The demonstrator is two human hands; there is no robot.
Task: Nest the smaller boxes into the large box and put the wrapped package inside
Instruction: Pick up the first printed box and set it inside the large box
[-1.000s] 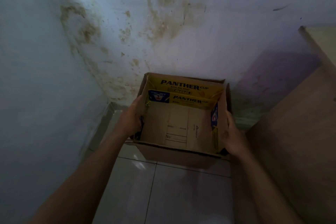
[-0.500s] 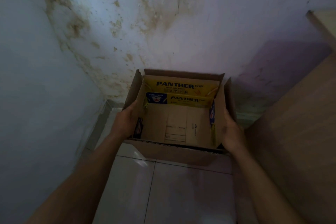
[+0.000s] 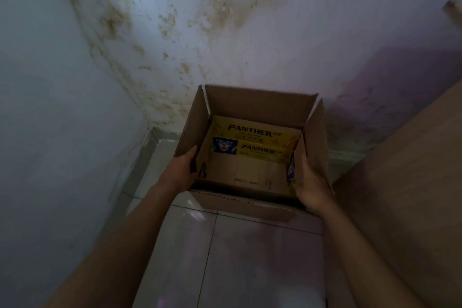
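A large brown cardboard box (image 3: 260, 102) stands on the tiled floor in the corner with its flaps upright. Inside it sits a smaller box (image 3: 247, 172), open at the top, with yellow "PANTHER CUP" flaps folded against its far wall. My left hand (image 3: 181, 170) grips the smaller box's left wall, fingers tucked between it and the large box's left flap. My right hand (image 3: 310, 187) holds the right wall in the same way. The wrapped package is out of view.
Stained white walls (image 3: 175, 32) close in behind and to the left. A tall brown wooden panel (image 3: 412, 182) stands close on the right. Glossy floor tiles (image 3: 237, 257) lie between me and the box.
The smaller box has sunk down into the large box, whose flaps now rise above it. Both hands went down with it, still on its sides.
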